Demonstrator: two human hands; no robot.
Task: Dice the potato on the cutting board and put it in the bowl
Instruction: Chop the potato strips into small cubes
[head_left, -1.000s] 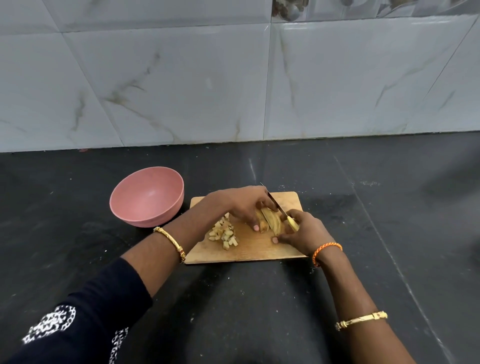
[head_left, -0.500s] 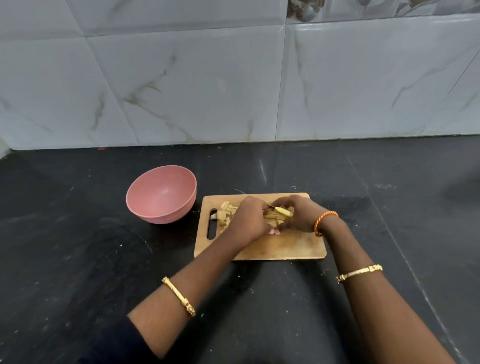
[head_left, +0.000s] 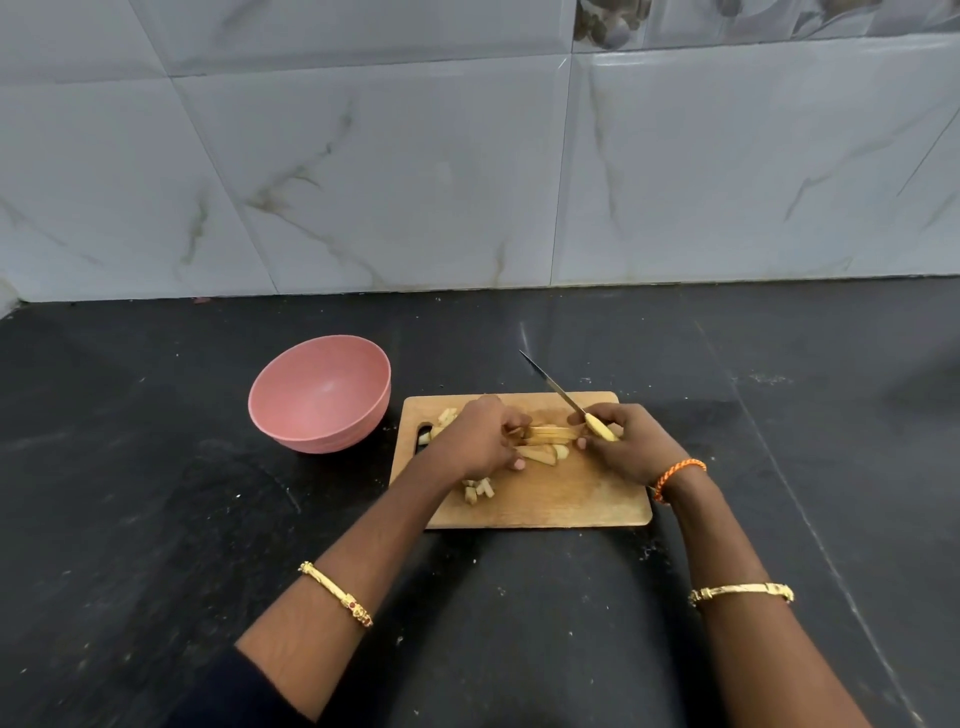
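Observation:
A wooden cutting board (head_left: 571, 499) lies on the black counter. Long potato strips (head_left: 550, 439) lie across its middle, side by side. My left hand (head_left: 480, 441) holds their left ends with curled fingers. My right hand (head_left: 631, 441) grips a knife (head_left: 558, 391) by its yellow handle, and its fingertips touch the strips' right ends. The blade points up and away to the left, off the potato. Diced pieces (head_left: 478, 488) lie near my left wrist, and more dice (head_left: 444, 418) sit by the board's handle slot. An empty pink bowl (head_left: 319, 392) stands left of the board.
The black counter (head_left: 156, 519) runs wide on both sides and in front of the board. A marble-tiled wall (head_left: 467, 156) closes off the back. Small crumbs speckle the counter near the board.
The potato strips have been turned to lie left to right. Both hands shifted to their ends, and the knife blade has lifted clear, pointing away.

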